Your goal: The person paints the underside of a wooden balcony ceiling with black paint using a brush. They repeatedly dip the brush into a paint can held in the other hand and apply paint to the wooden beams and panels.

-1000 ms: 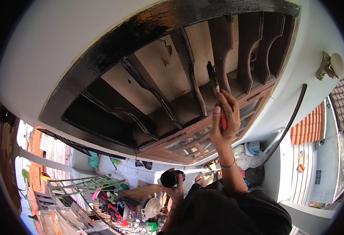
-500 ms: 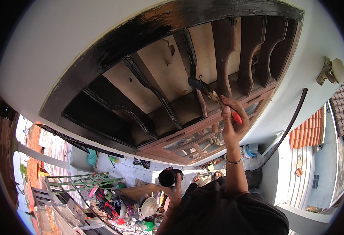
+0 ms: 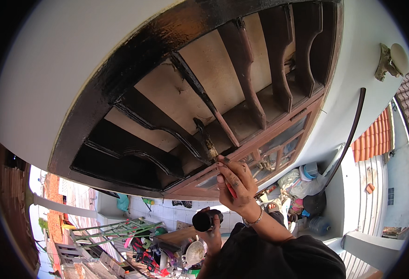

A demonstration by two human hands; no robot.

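My right hand (image 3: 238,182) is closed round the red-ended handle of a paintbrush (image 3: 210,148), whose bristles are dark with paint. The bristle end lies between two slats of an arched wooden frame (image 3: 139,56); whether it touches wood I cannot tell. Wet-looking black paint covers the arch and the left slats, while a slat (image 3: 221,123) beside the brush is black above and brown at its lower end. Slats farther right (image 3: 255,100) look mostly brown. Lower down, my left hand (image 3: 215,235) grips a black cup-like container (image 3: 203,220), its inside dark.
Below left stand a green metal ladder (image 3: 111,232) and a heap of tools and household things around a pale pan (image 3: 195,253). Bags, a blue tub (image 3: 309,170) and a water bottle (image 3: 319,226) lie at right. A dark pipe (image 3: 351,135) runs along the white wall.
My right hand and the brush have moved left and downward, off the slat they were at. The view has shifted a little. My left hand still holds the container.
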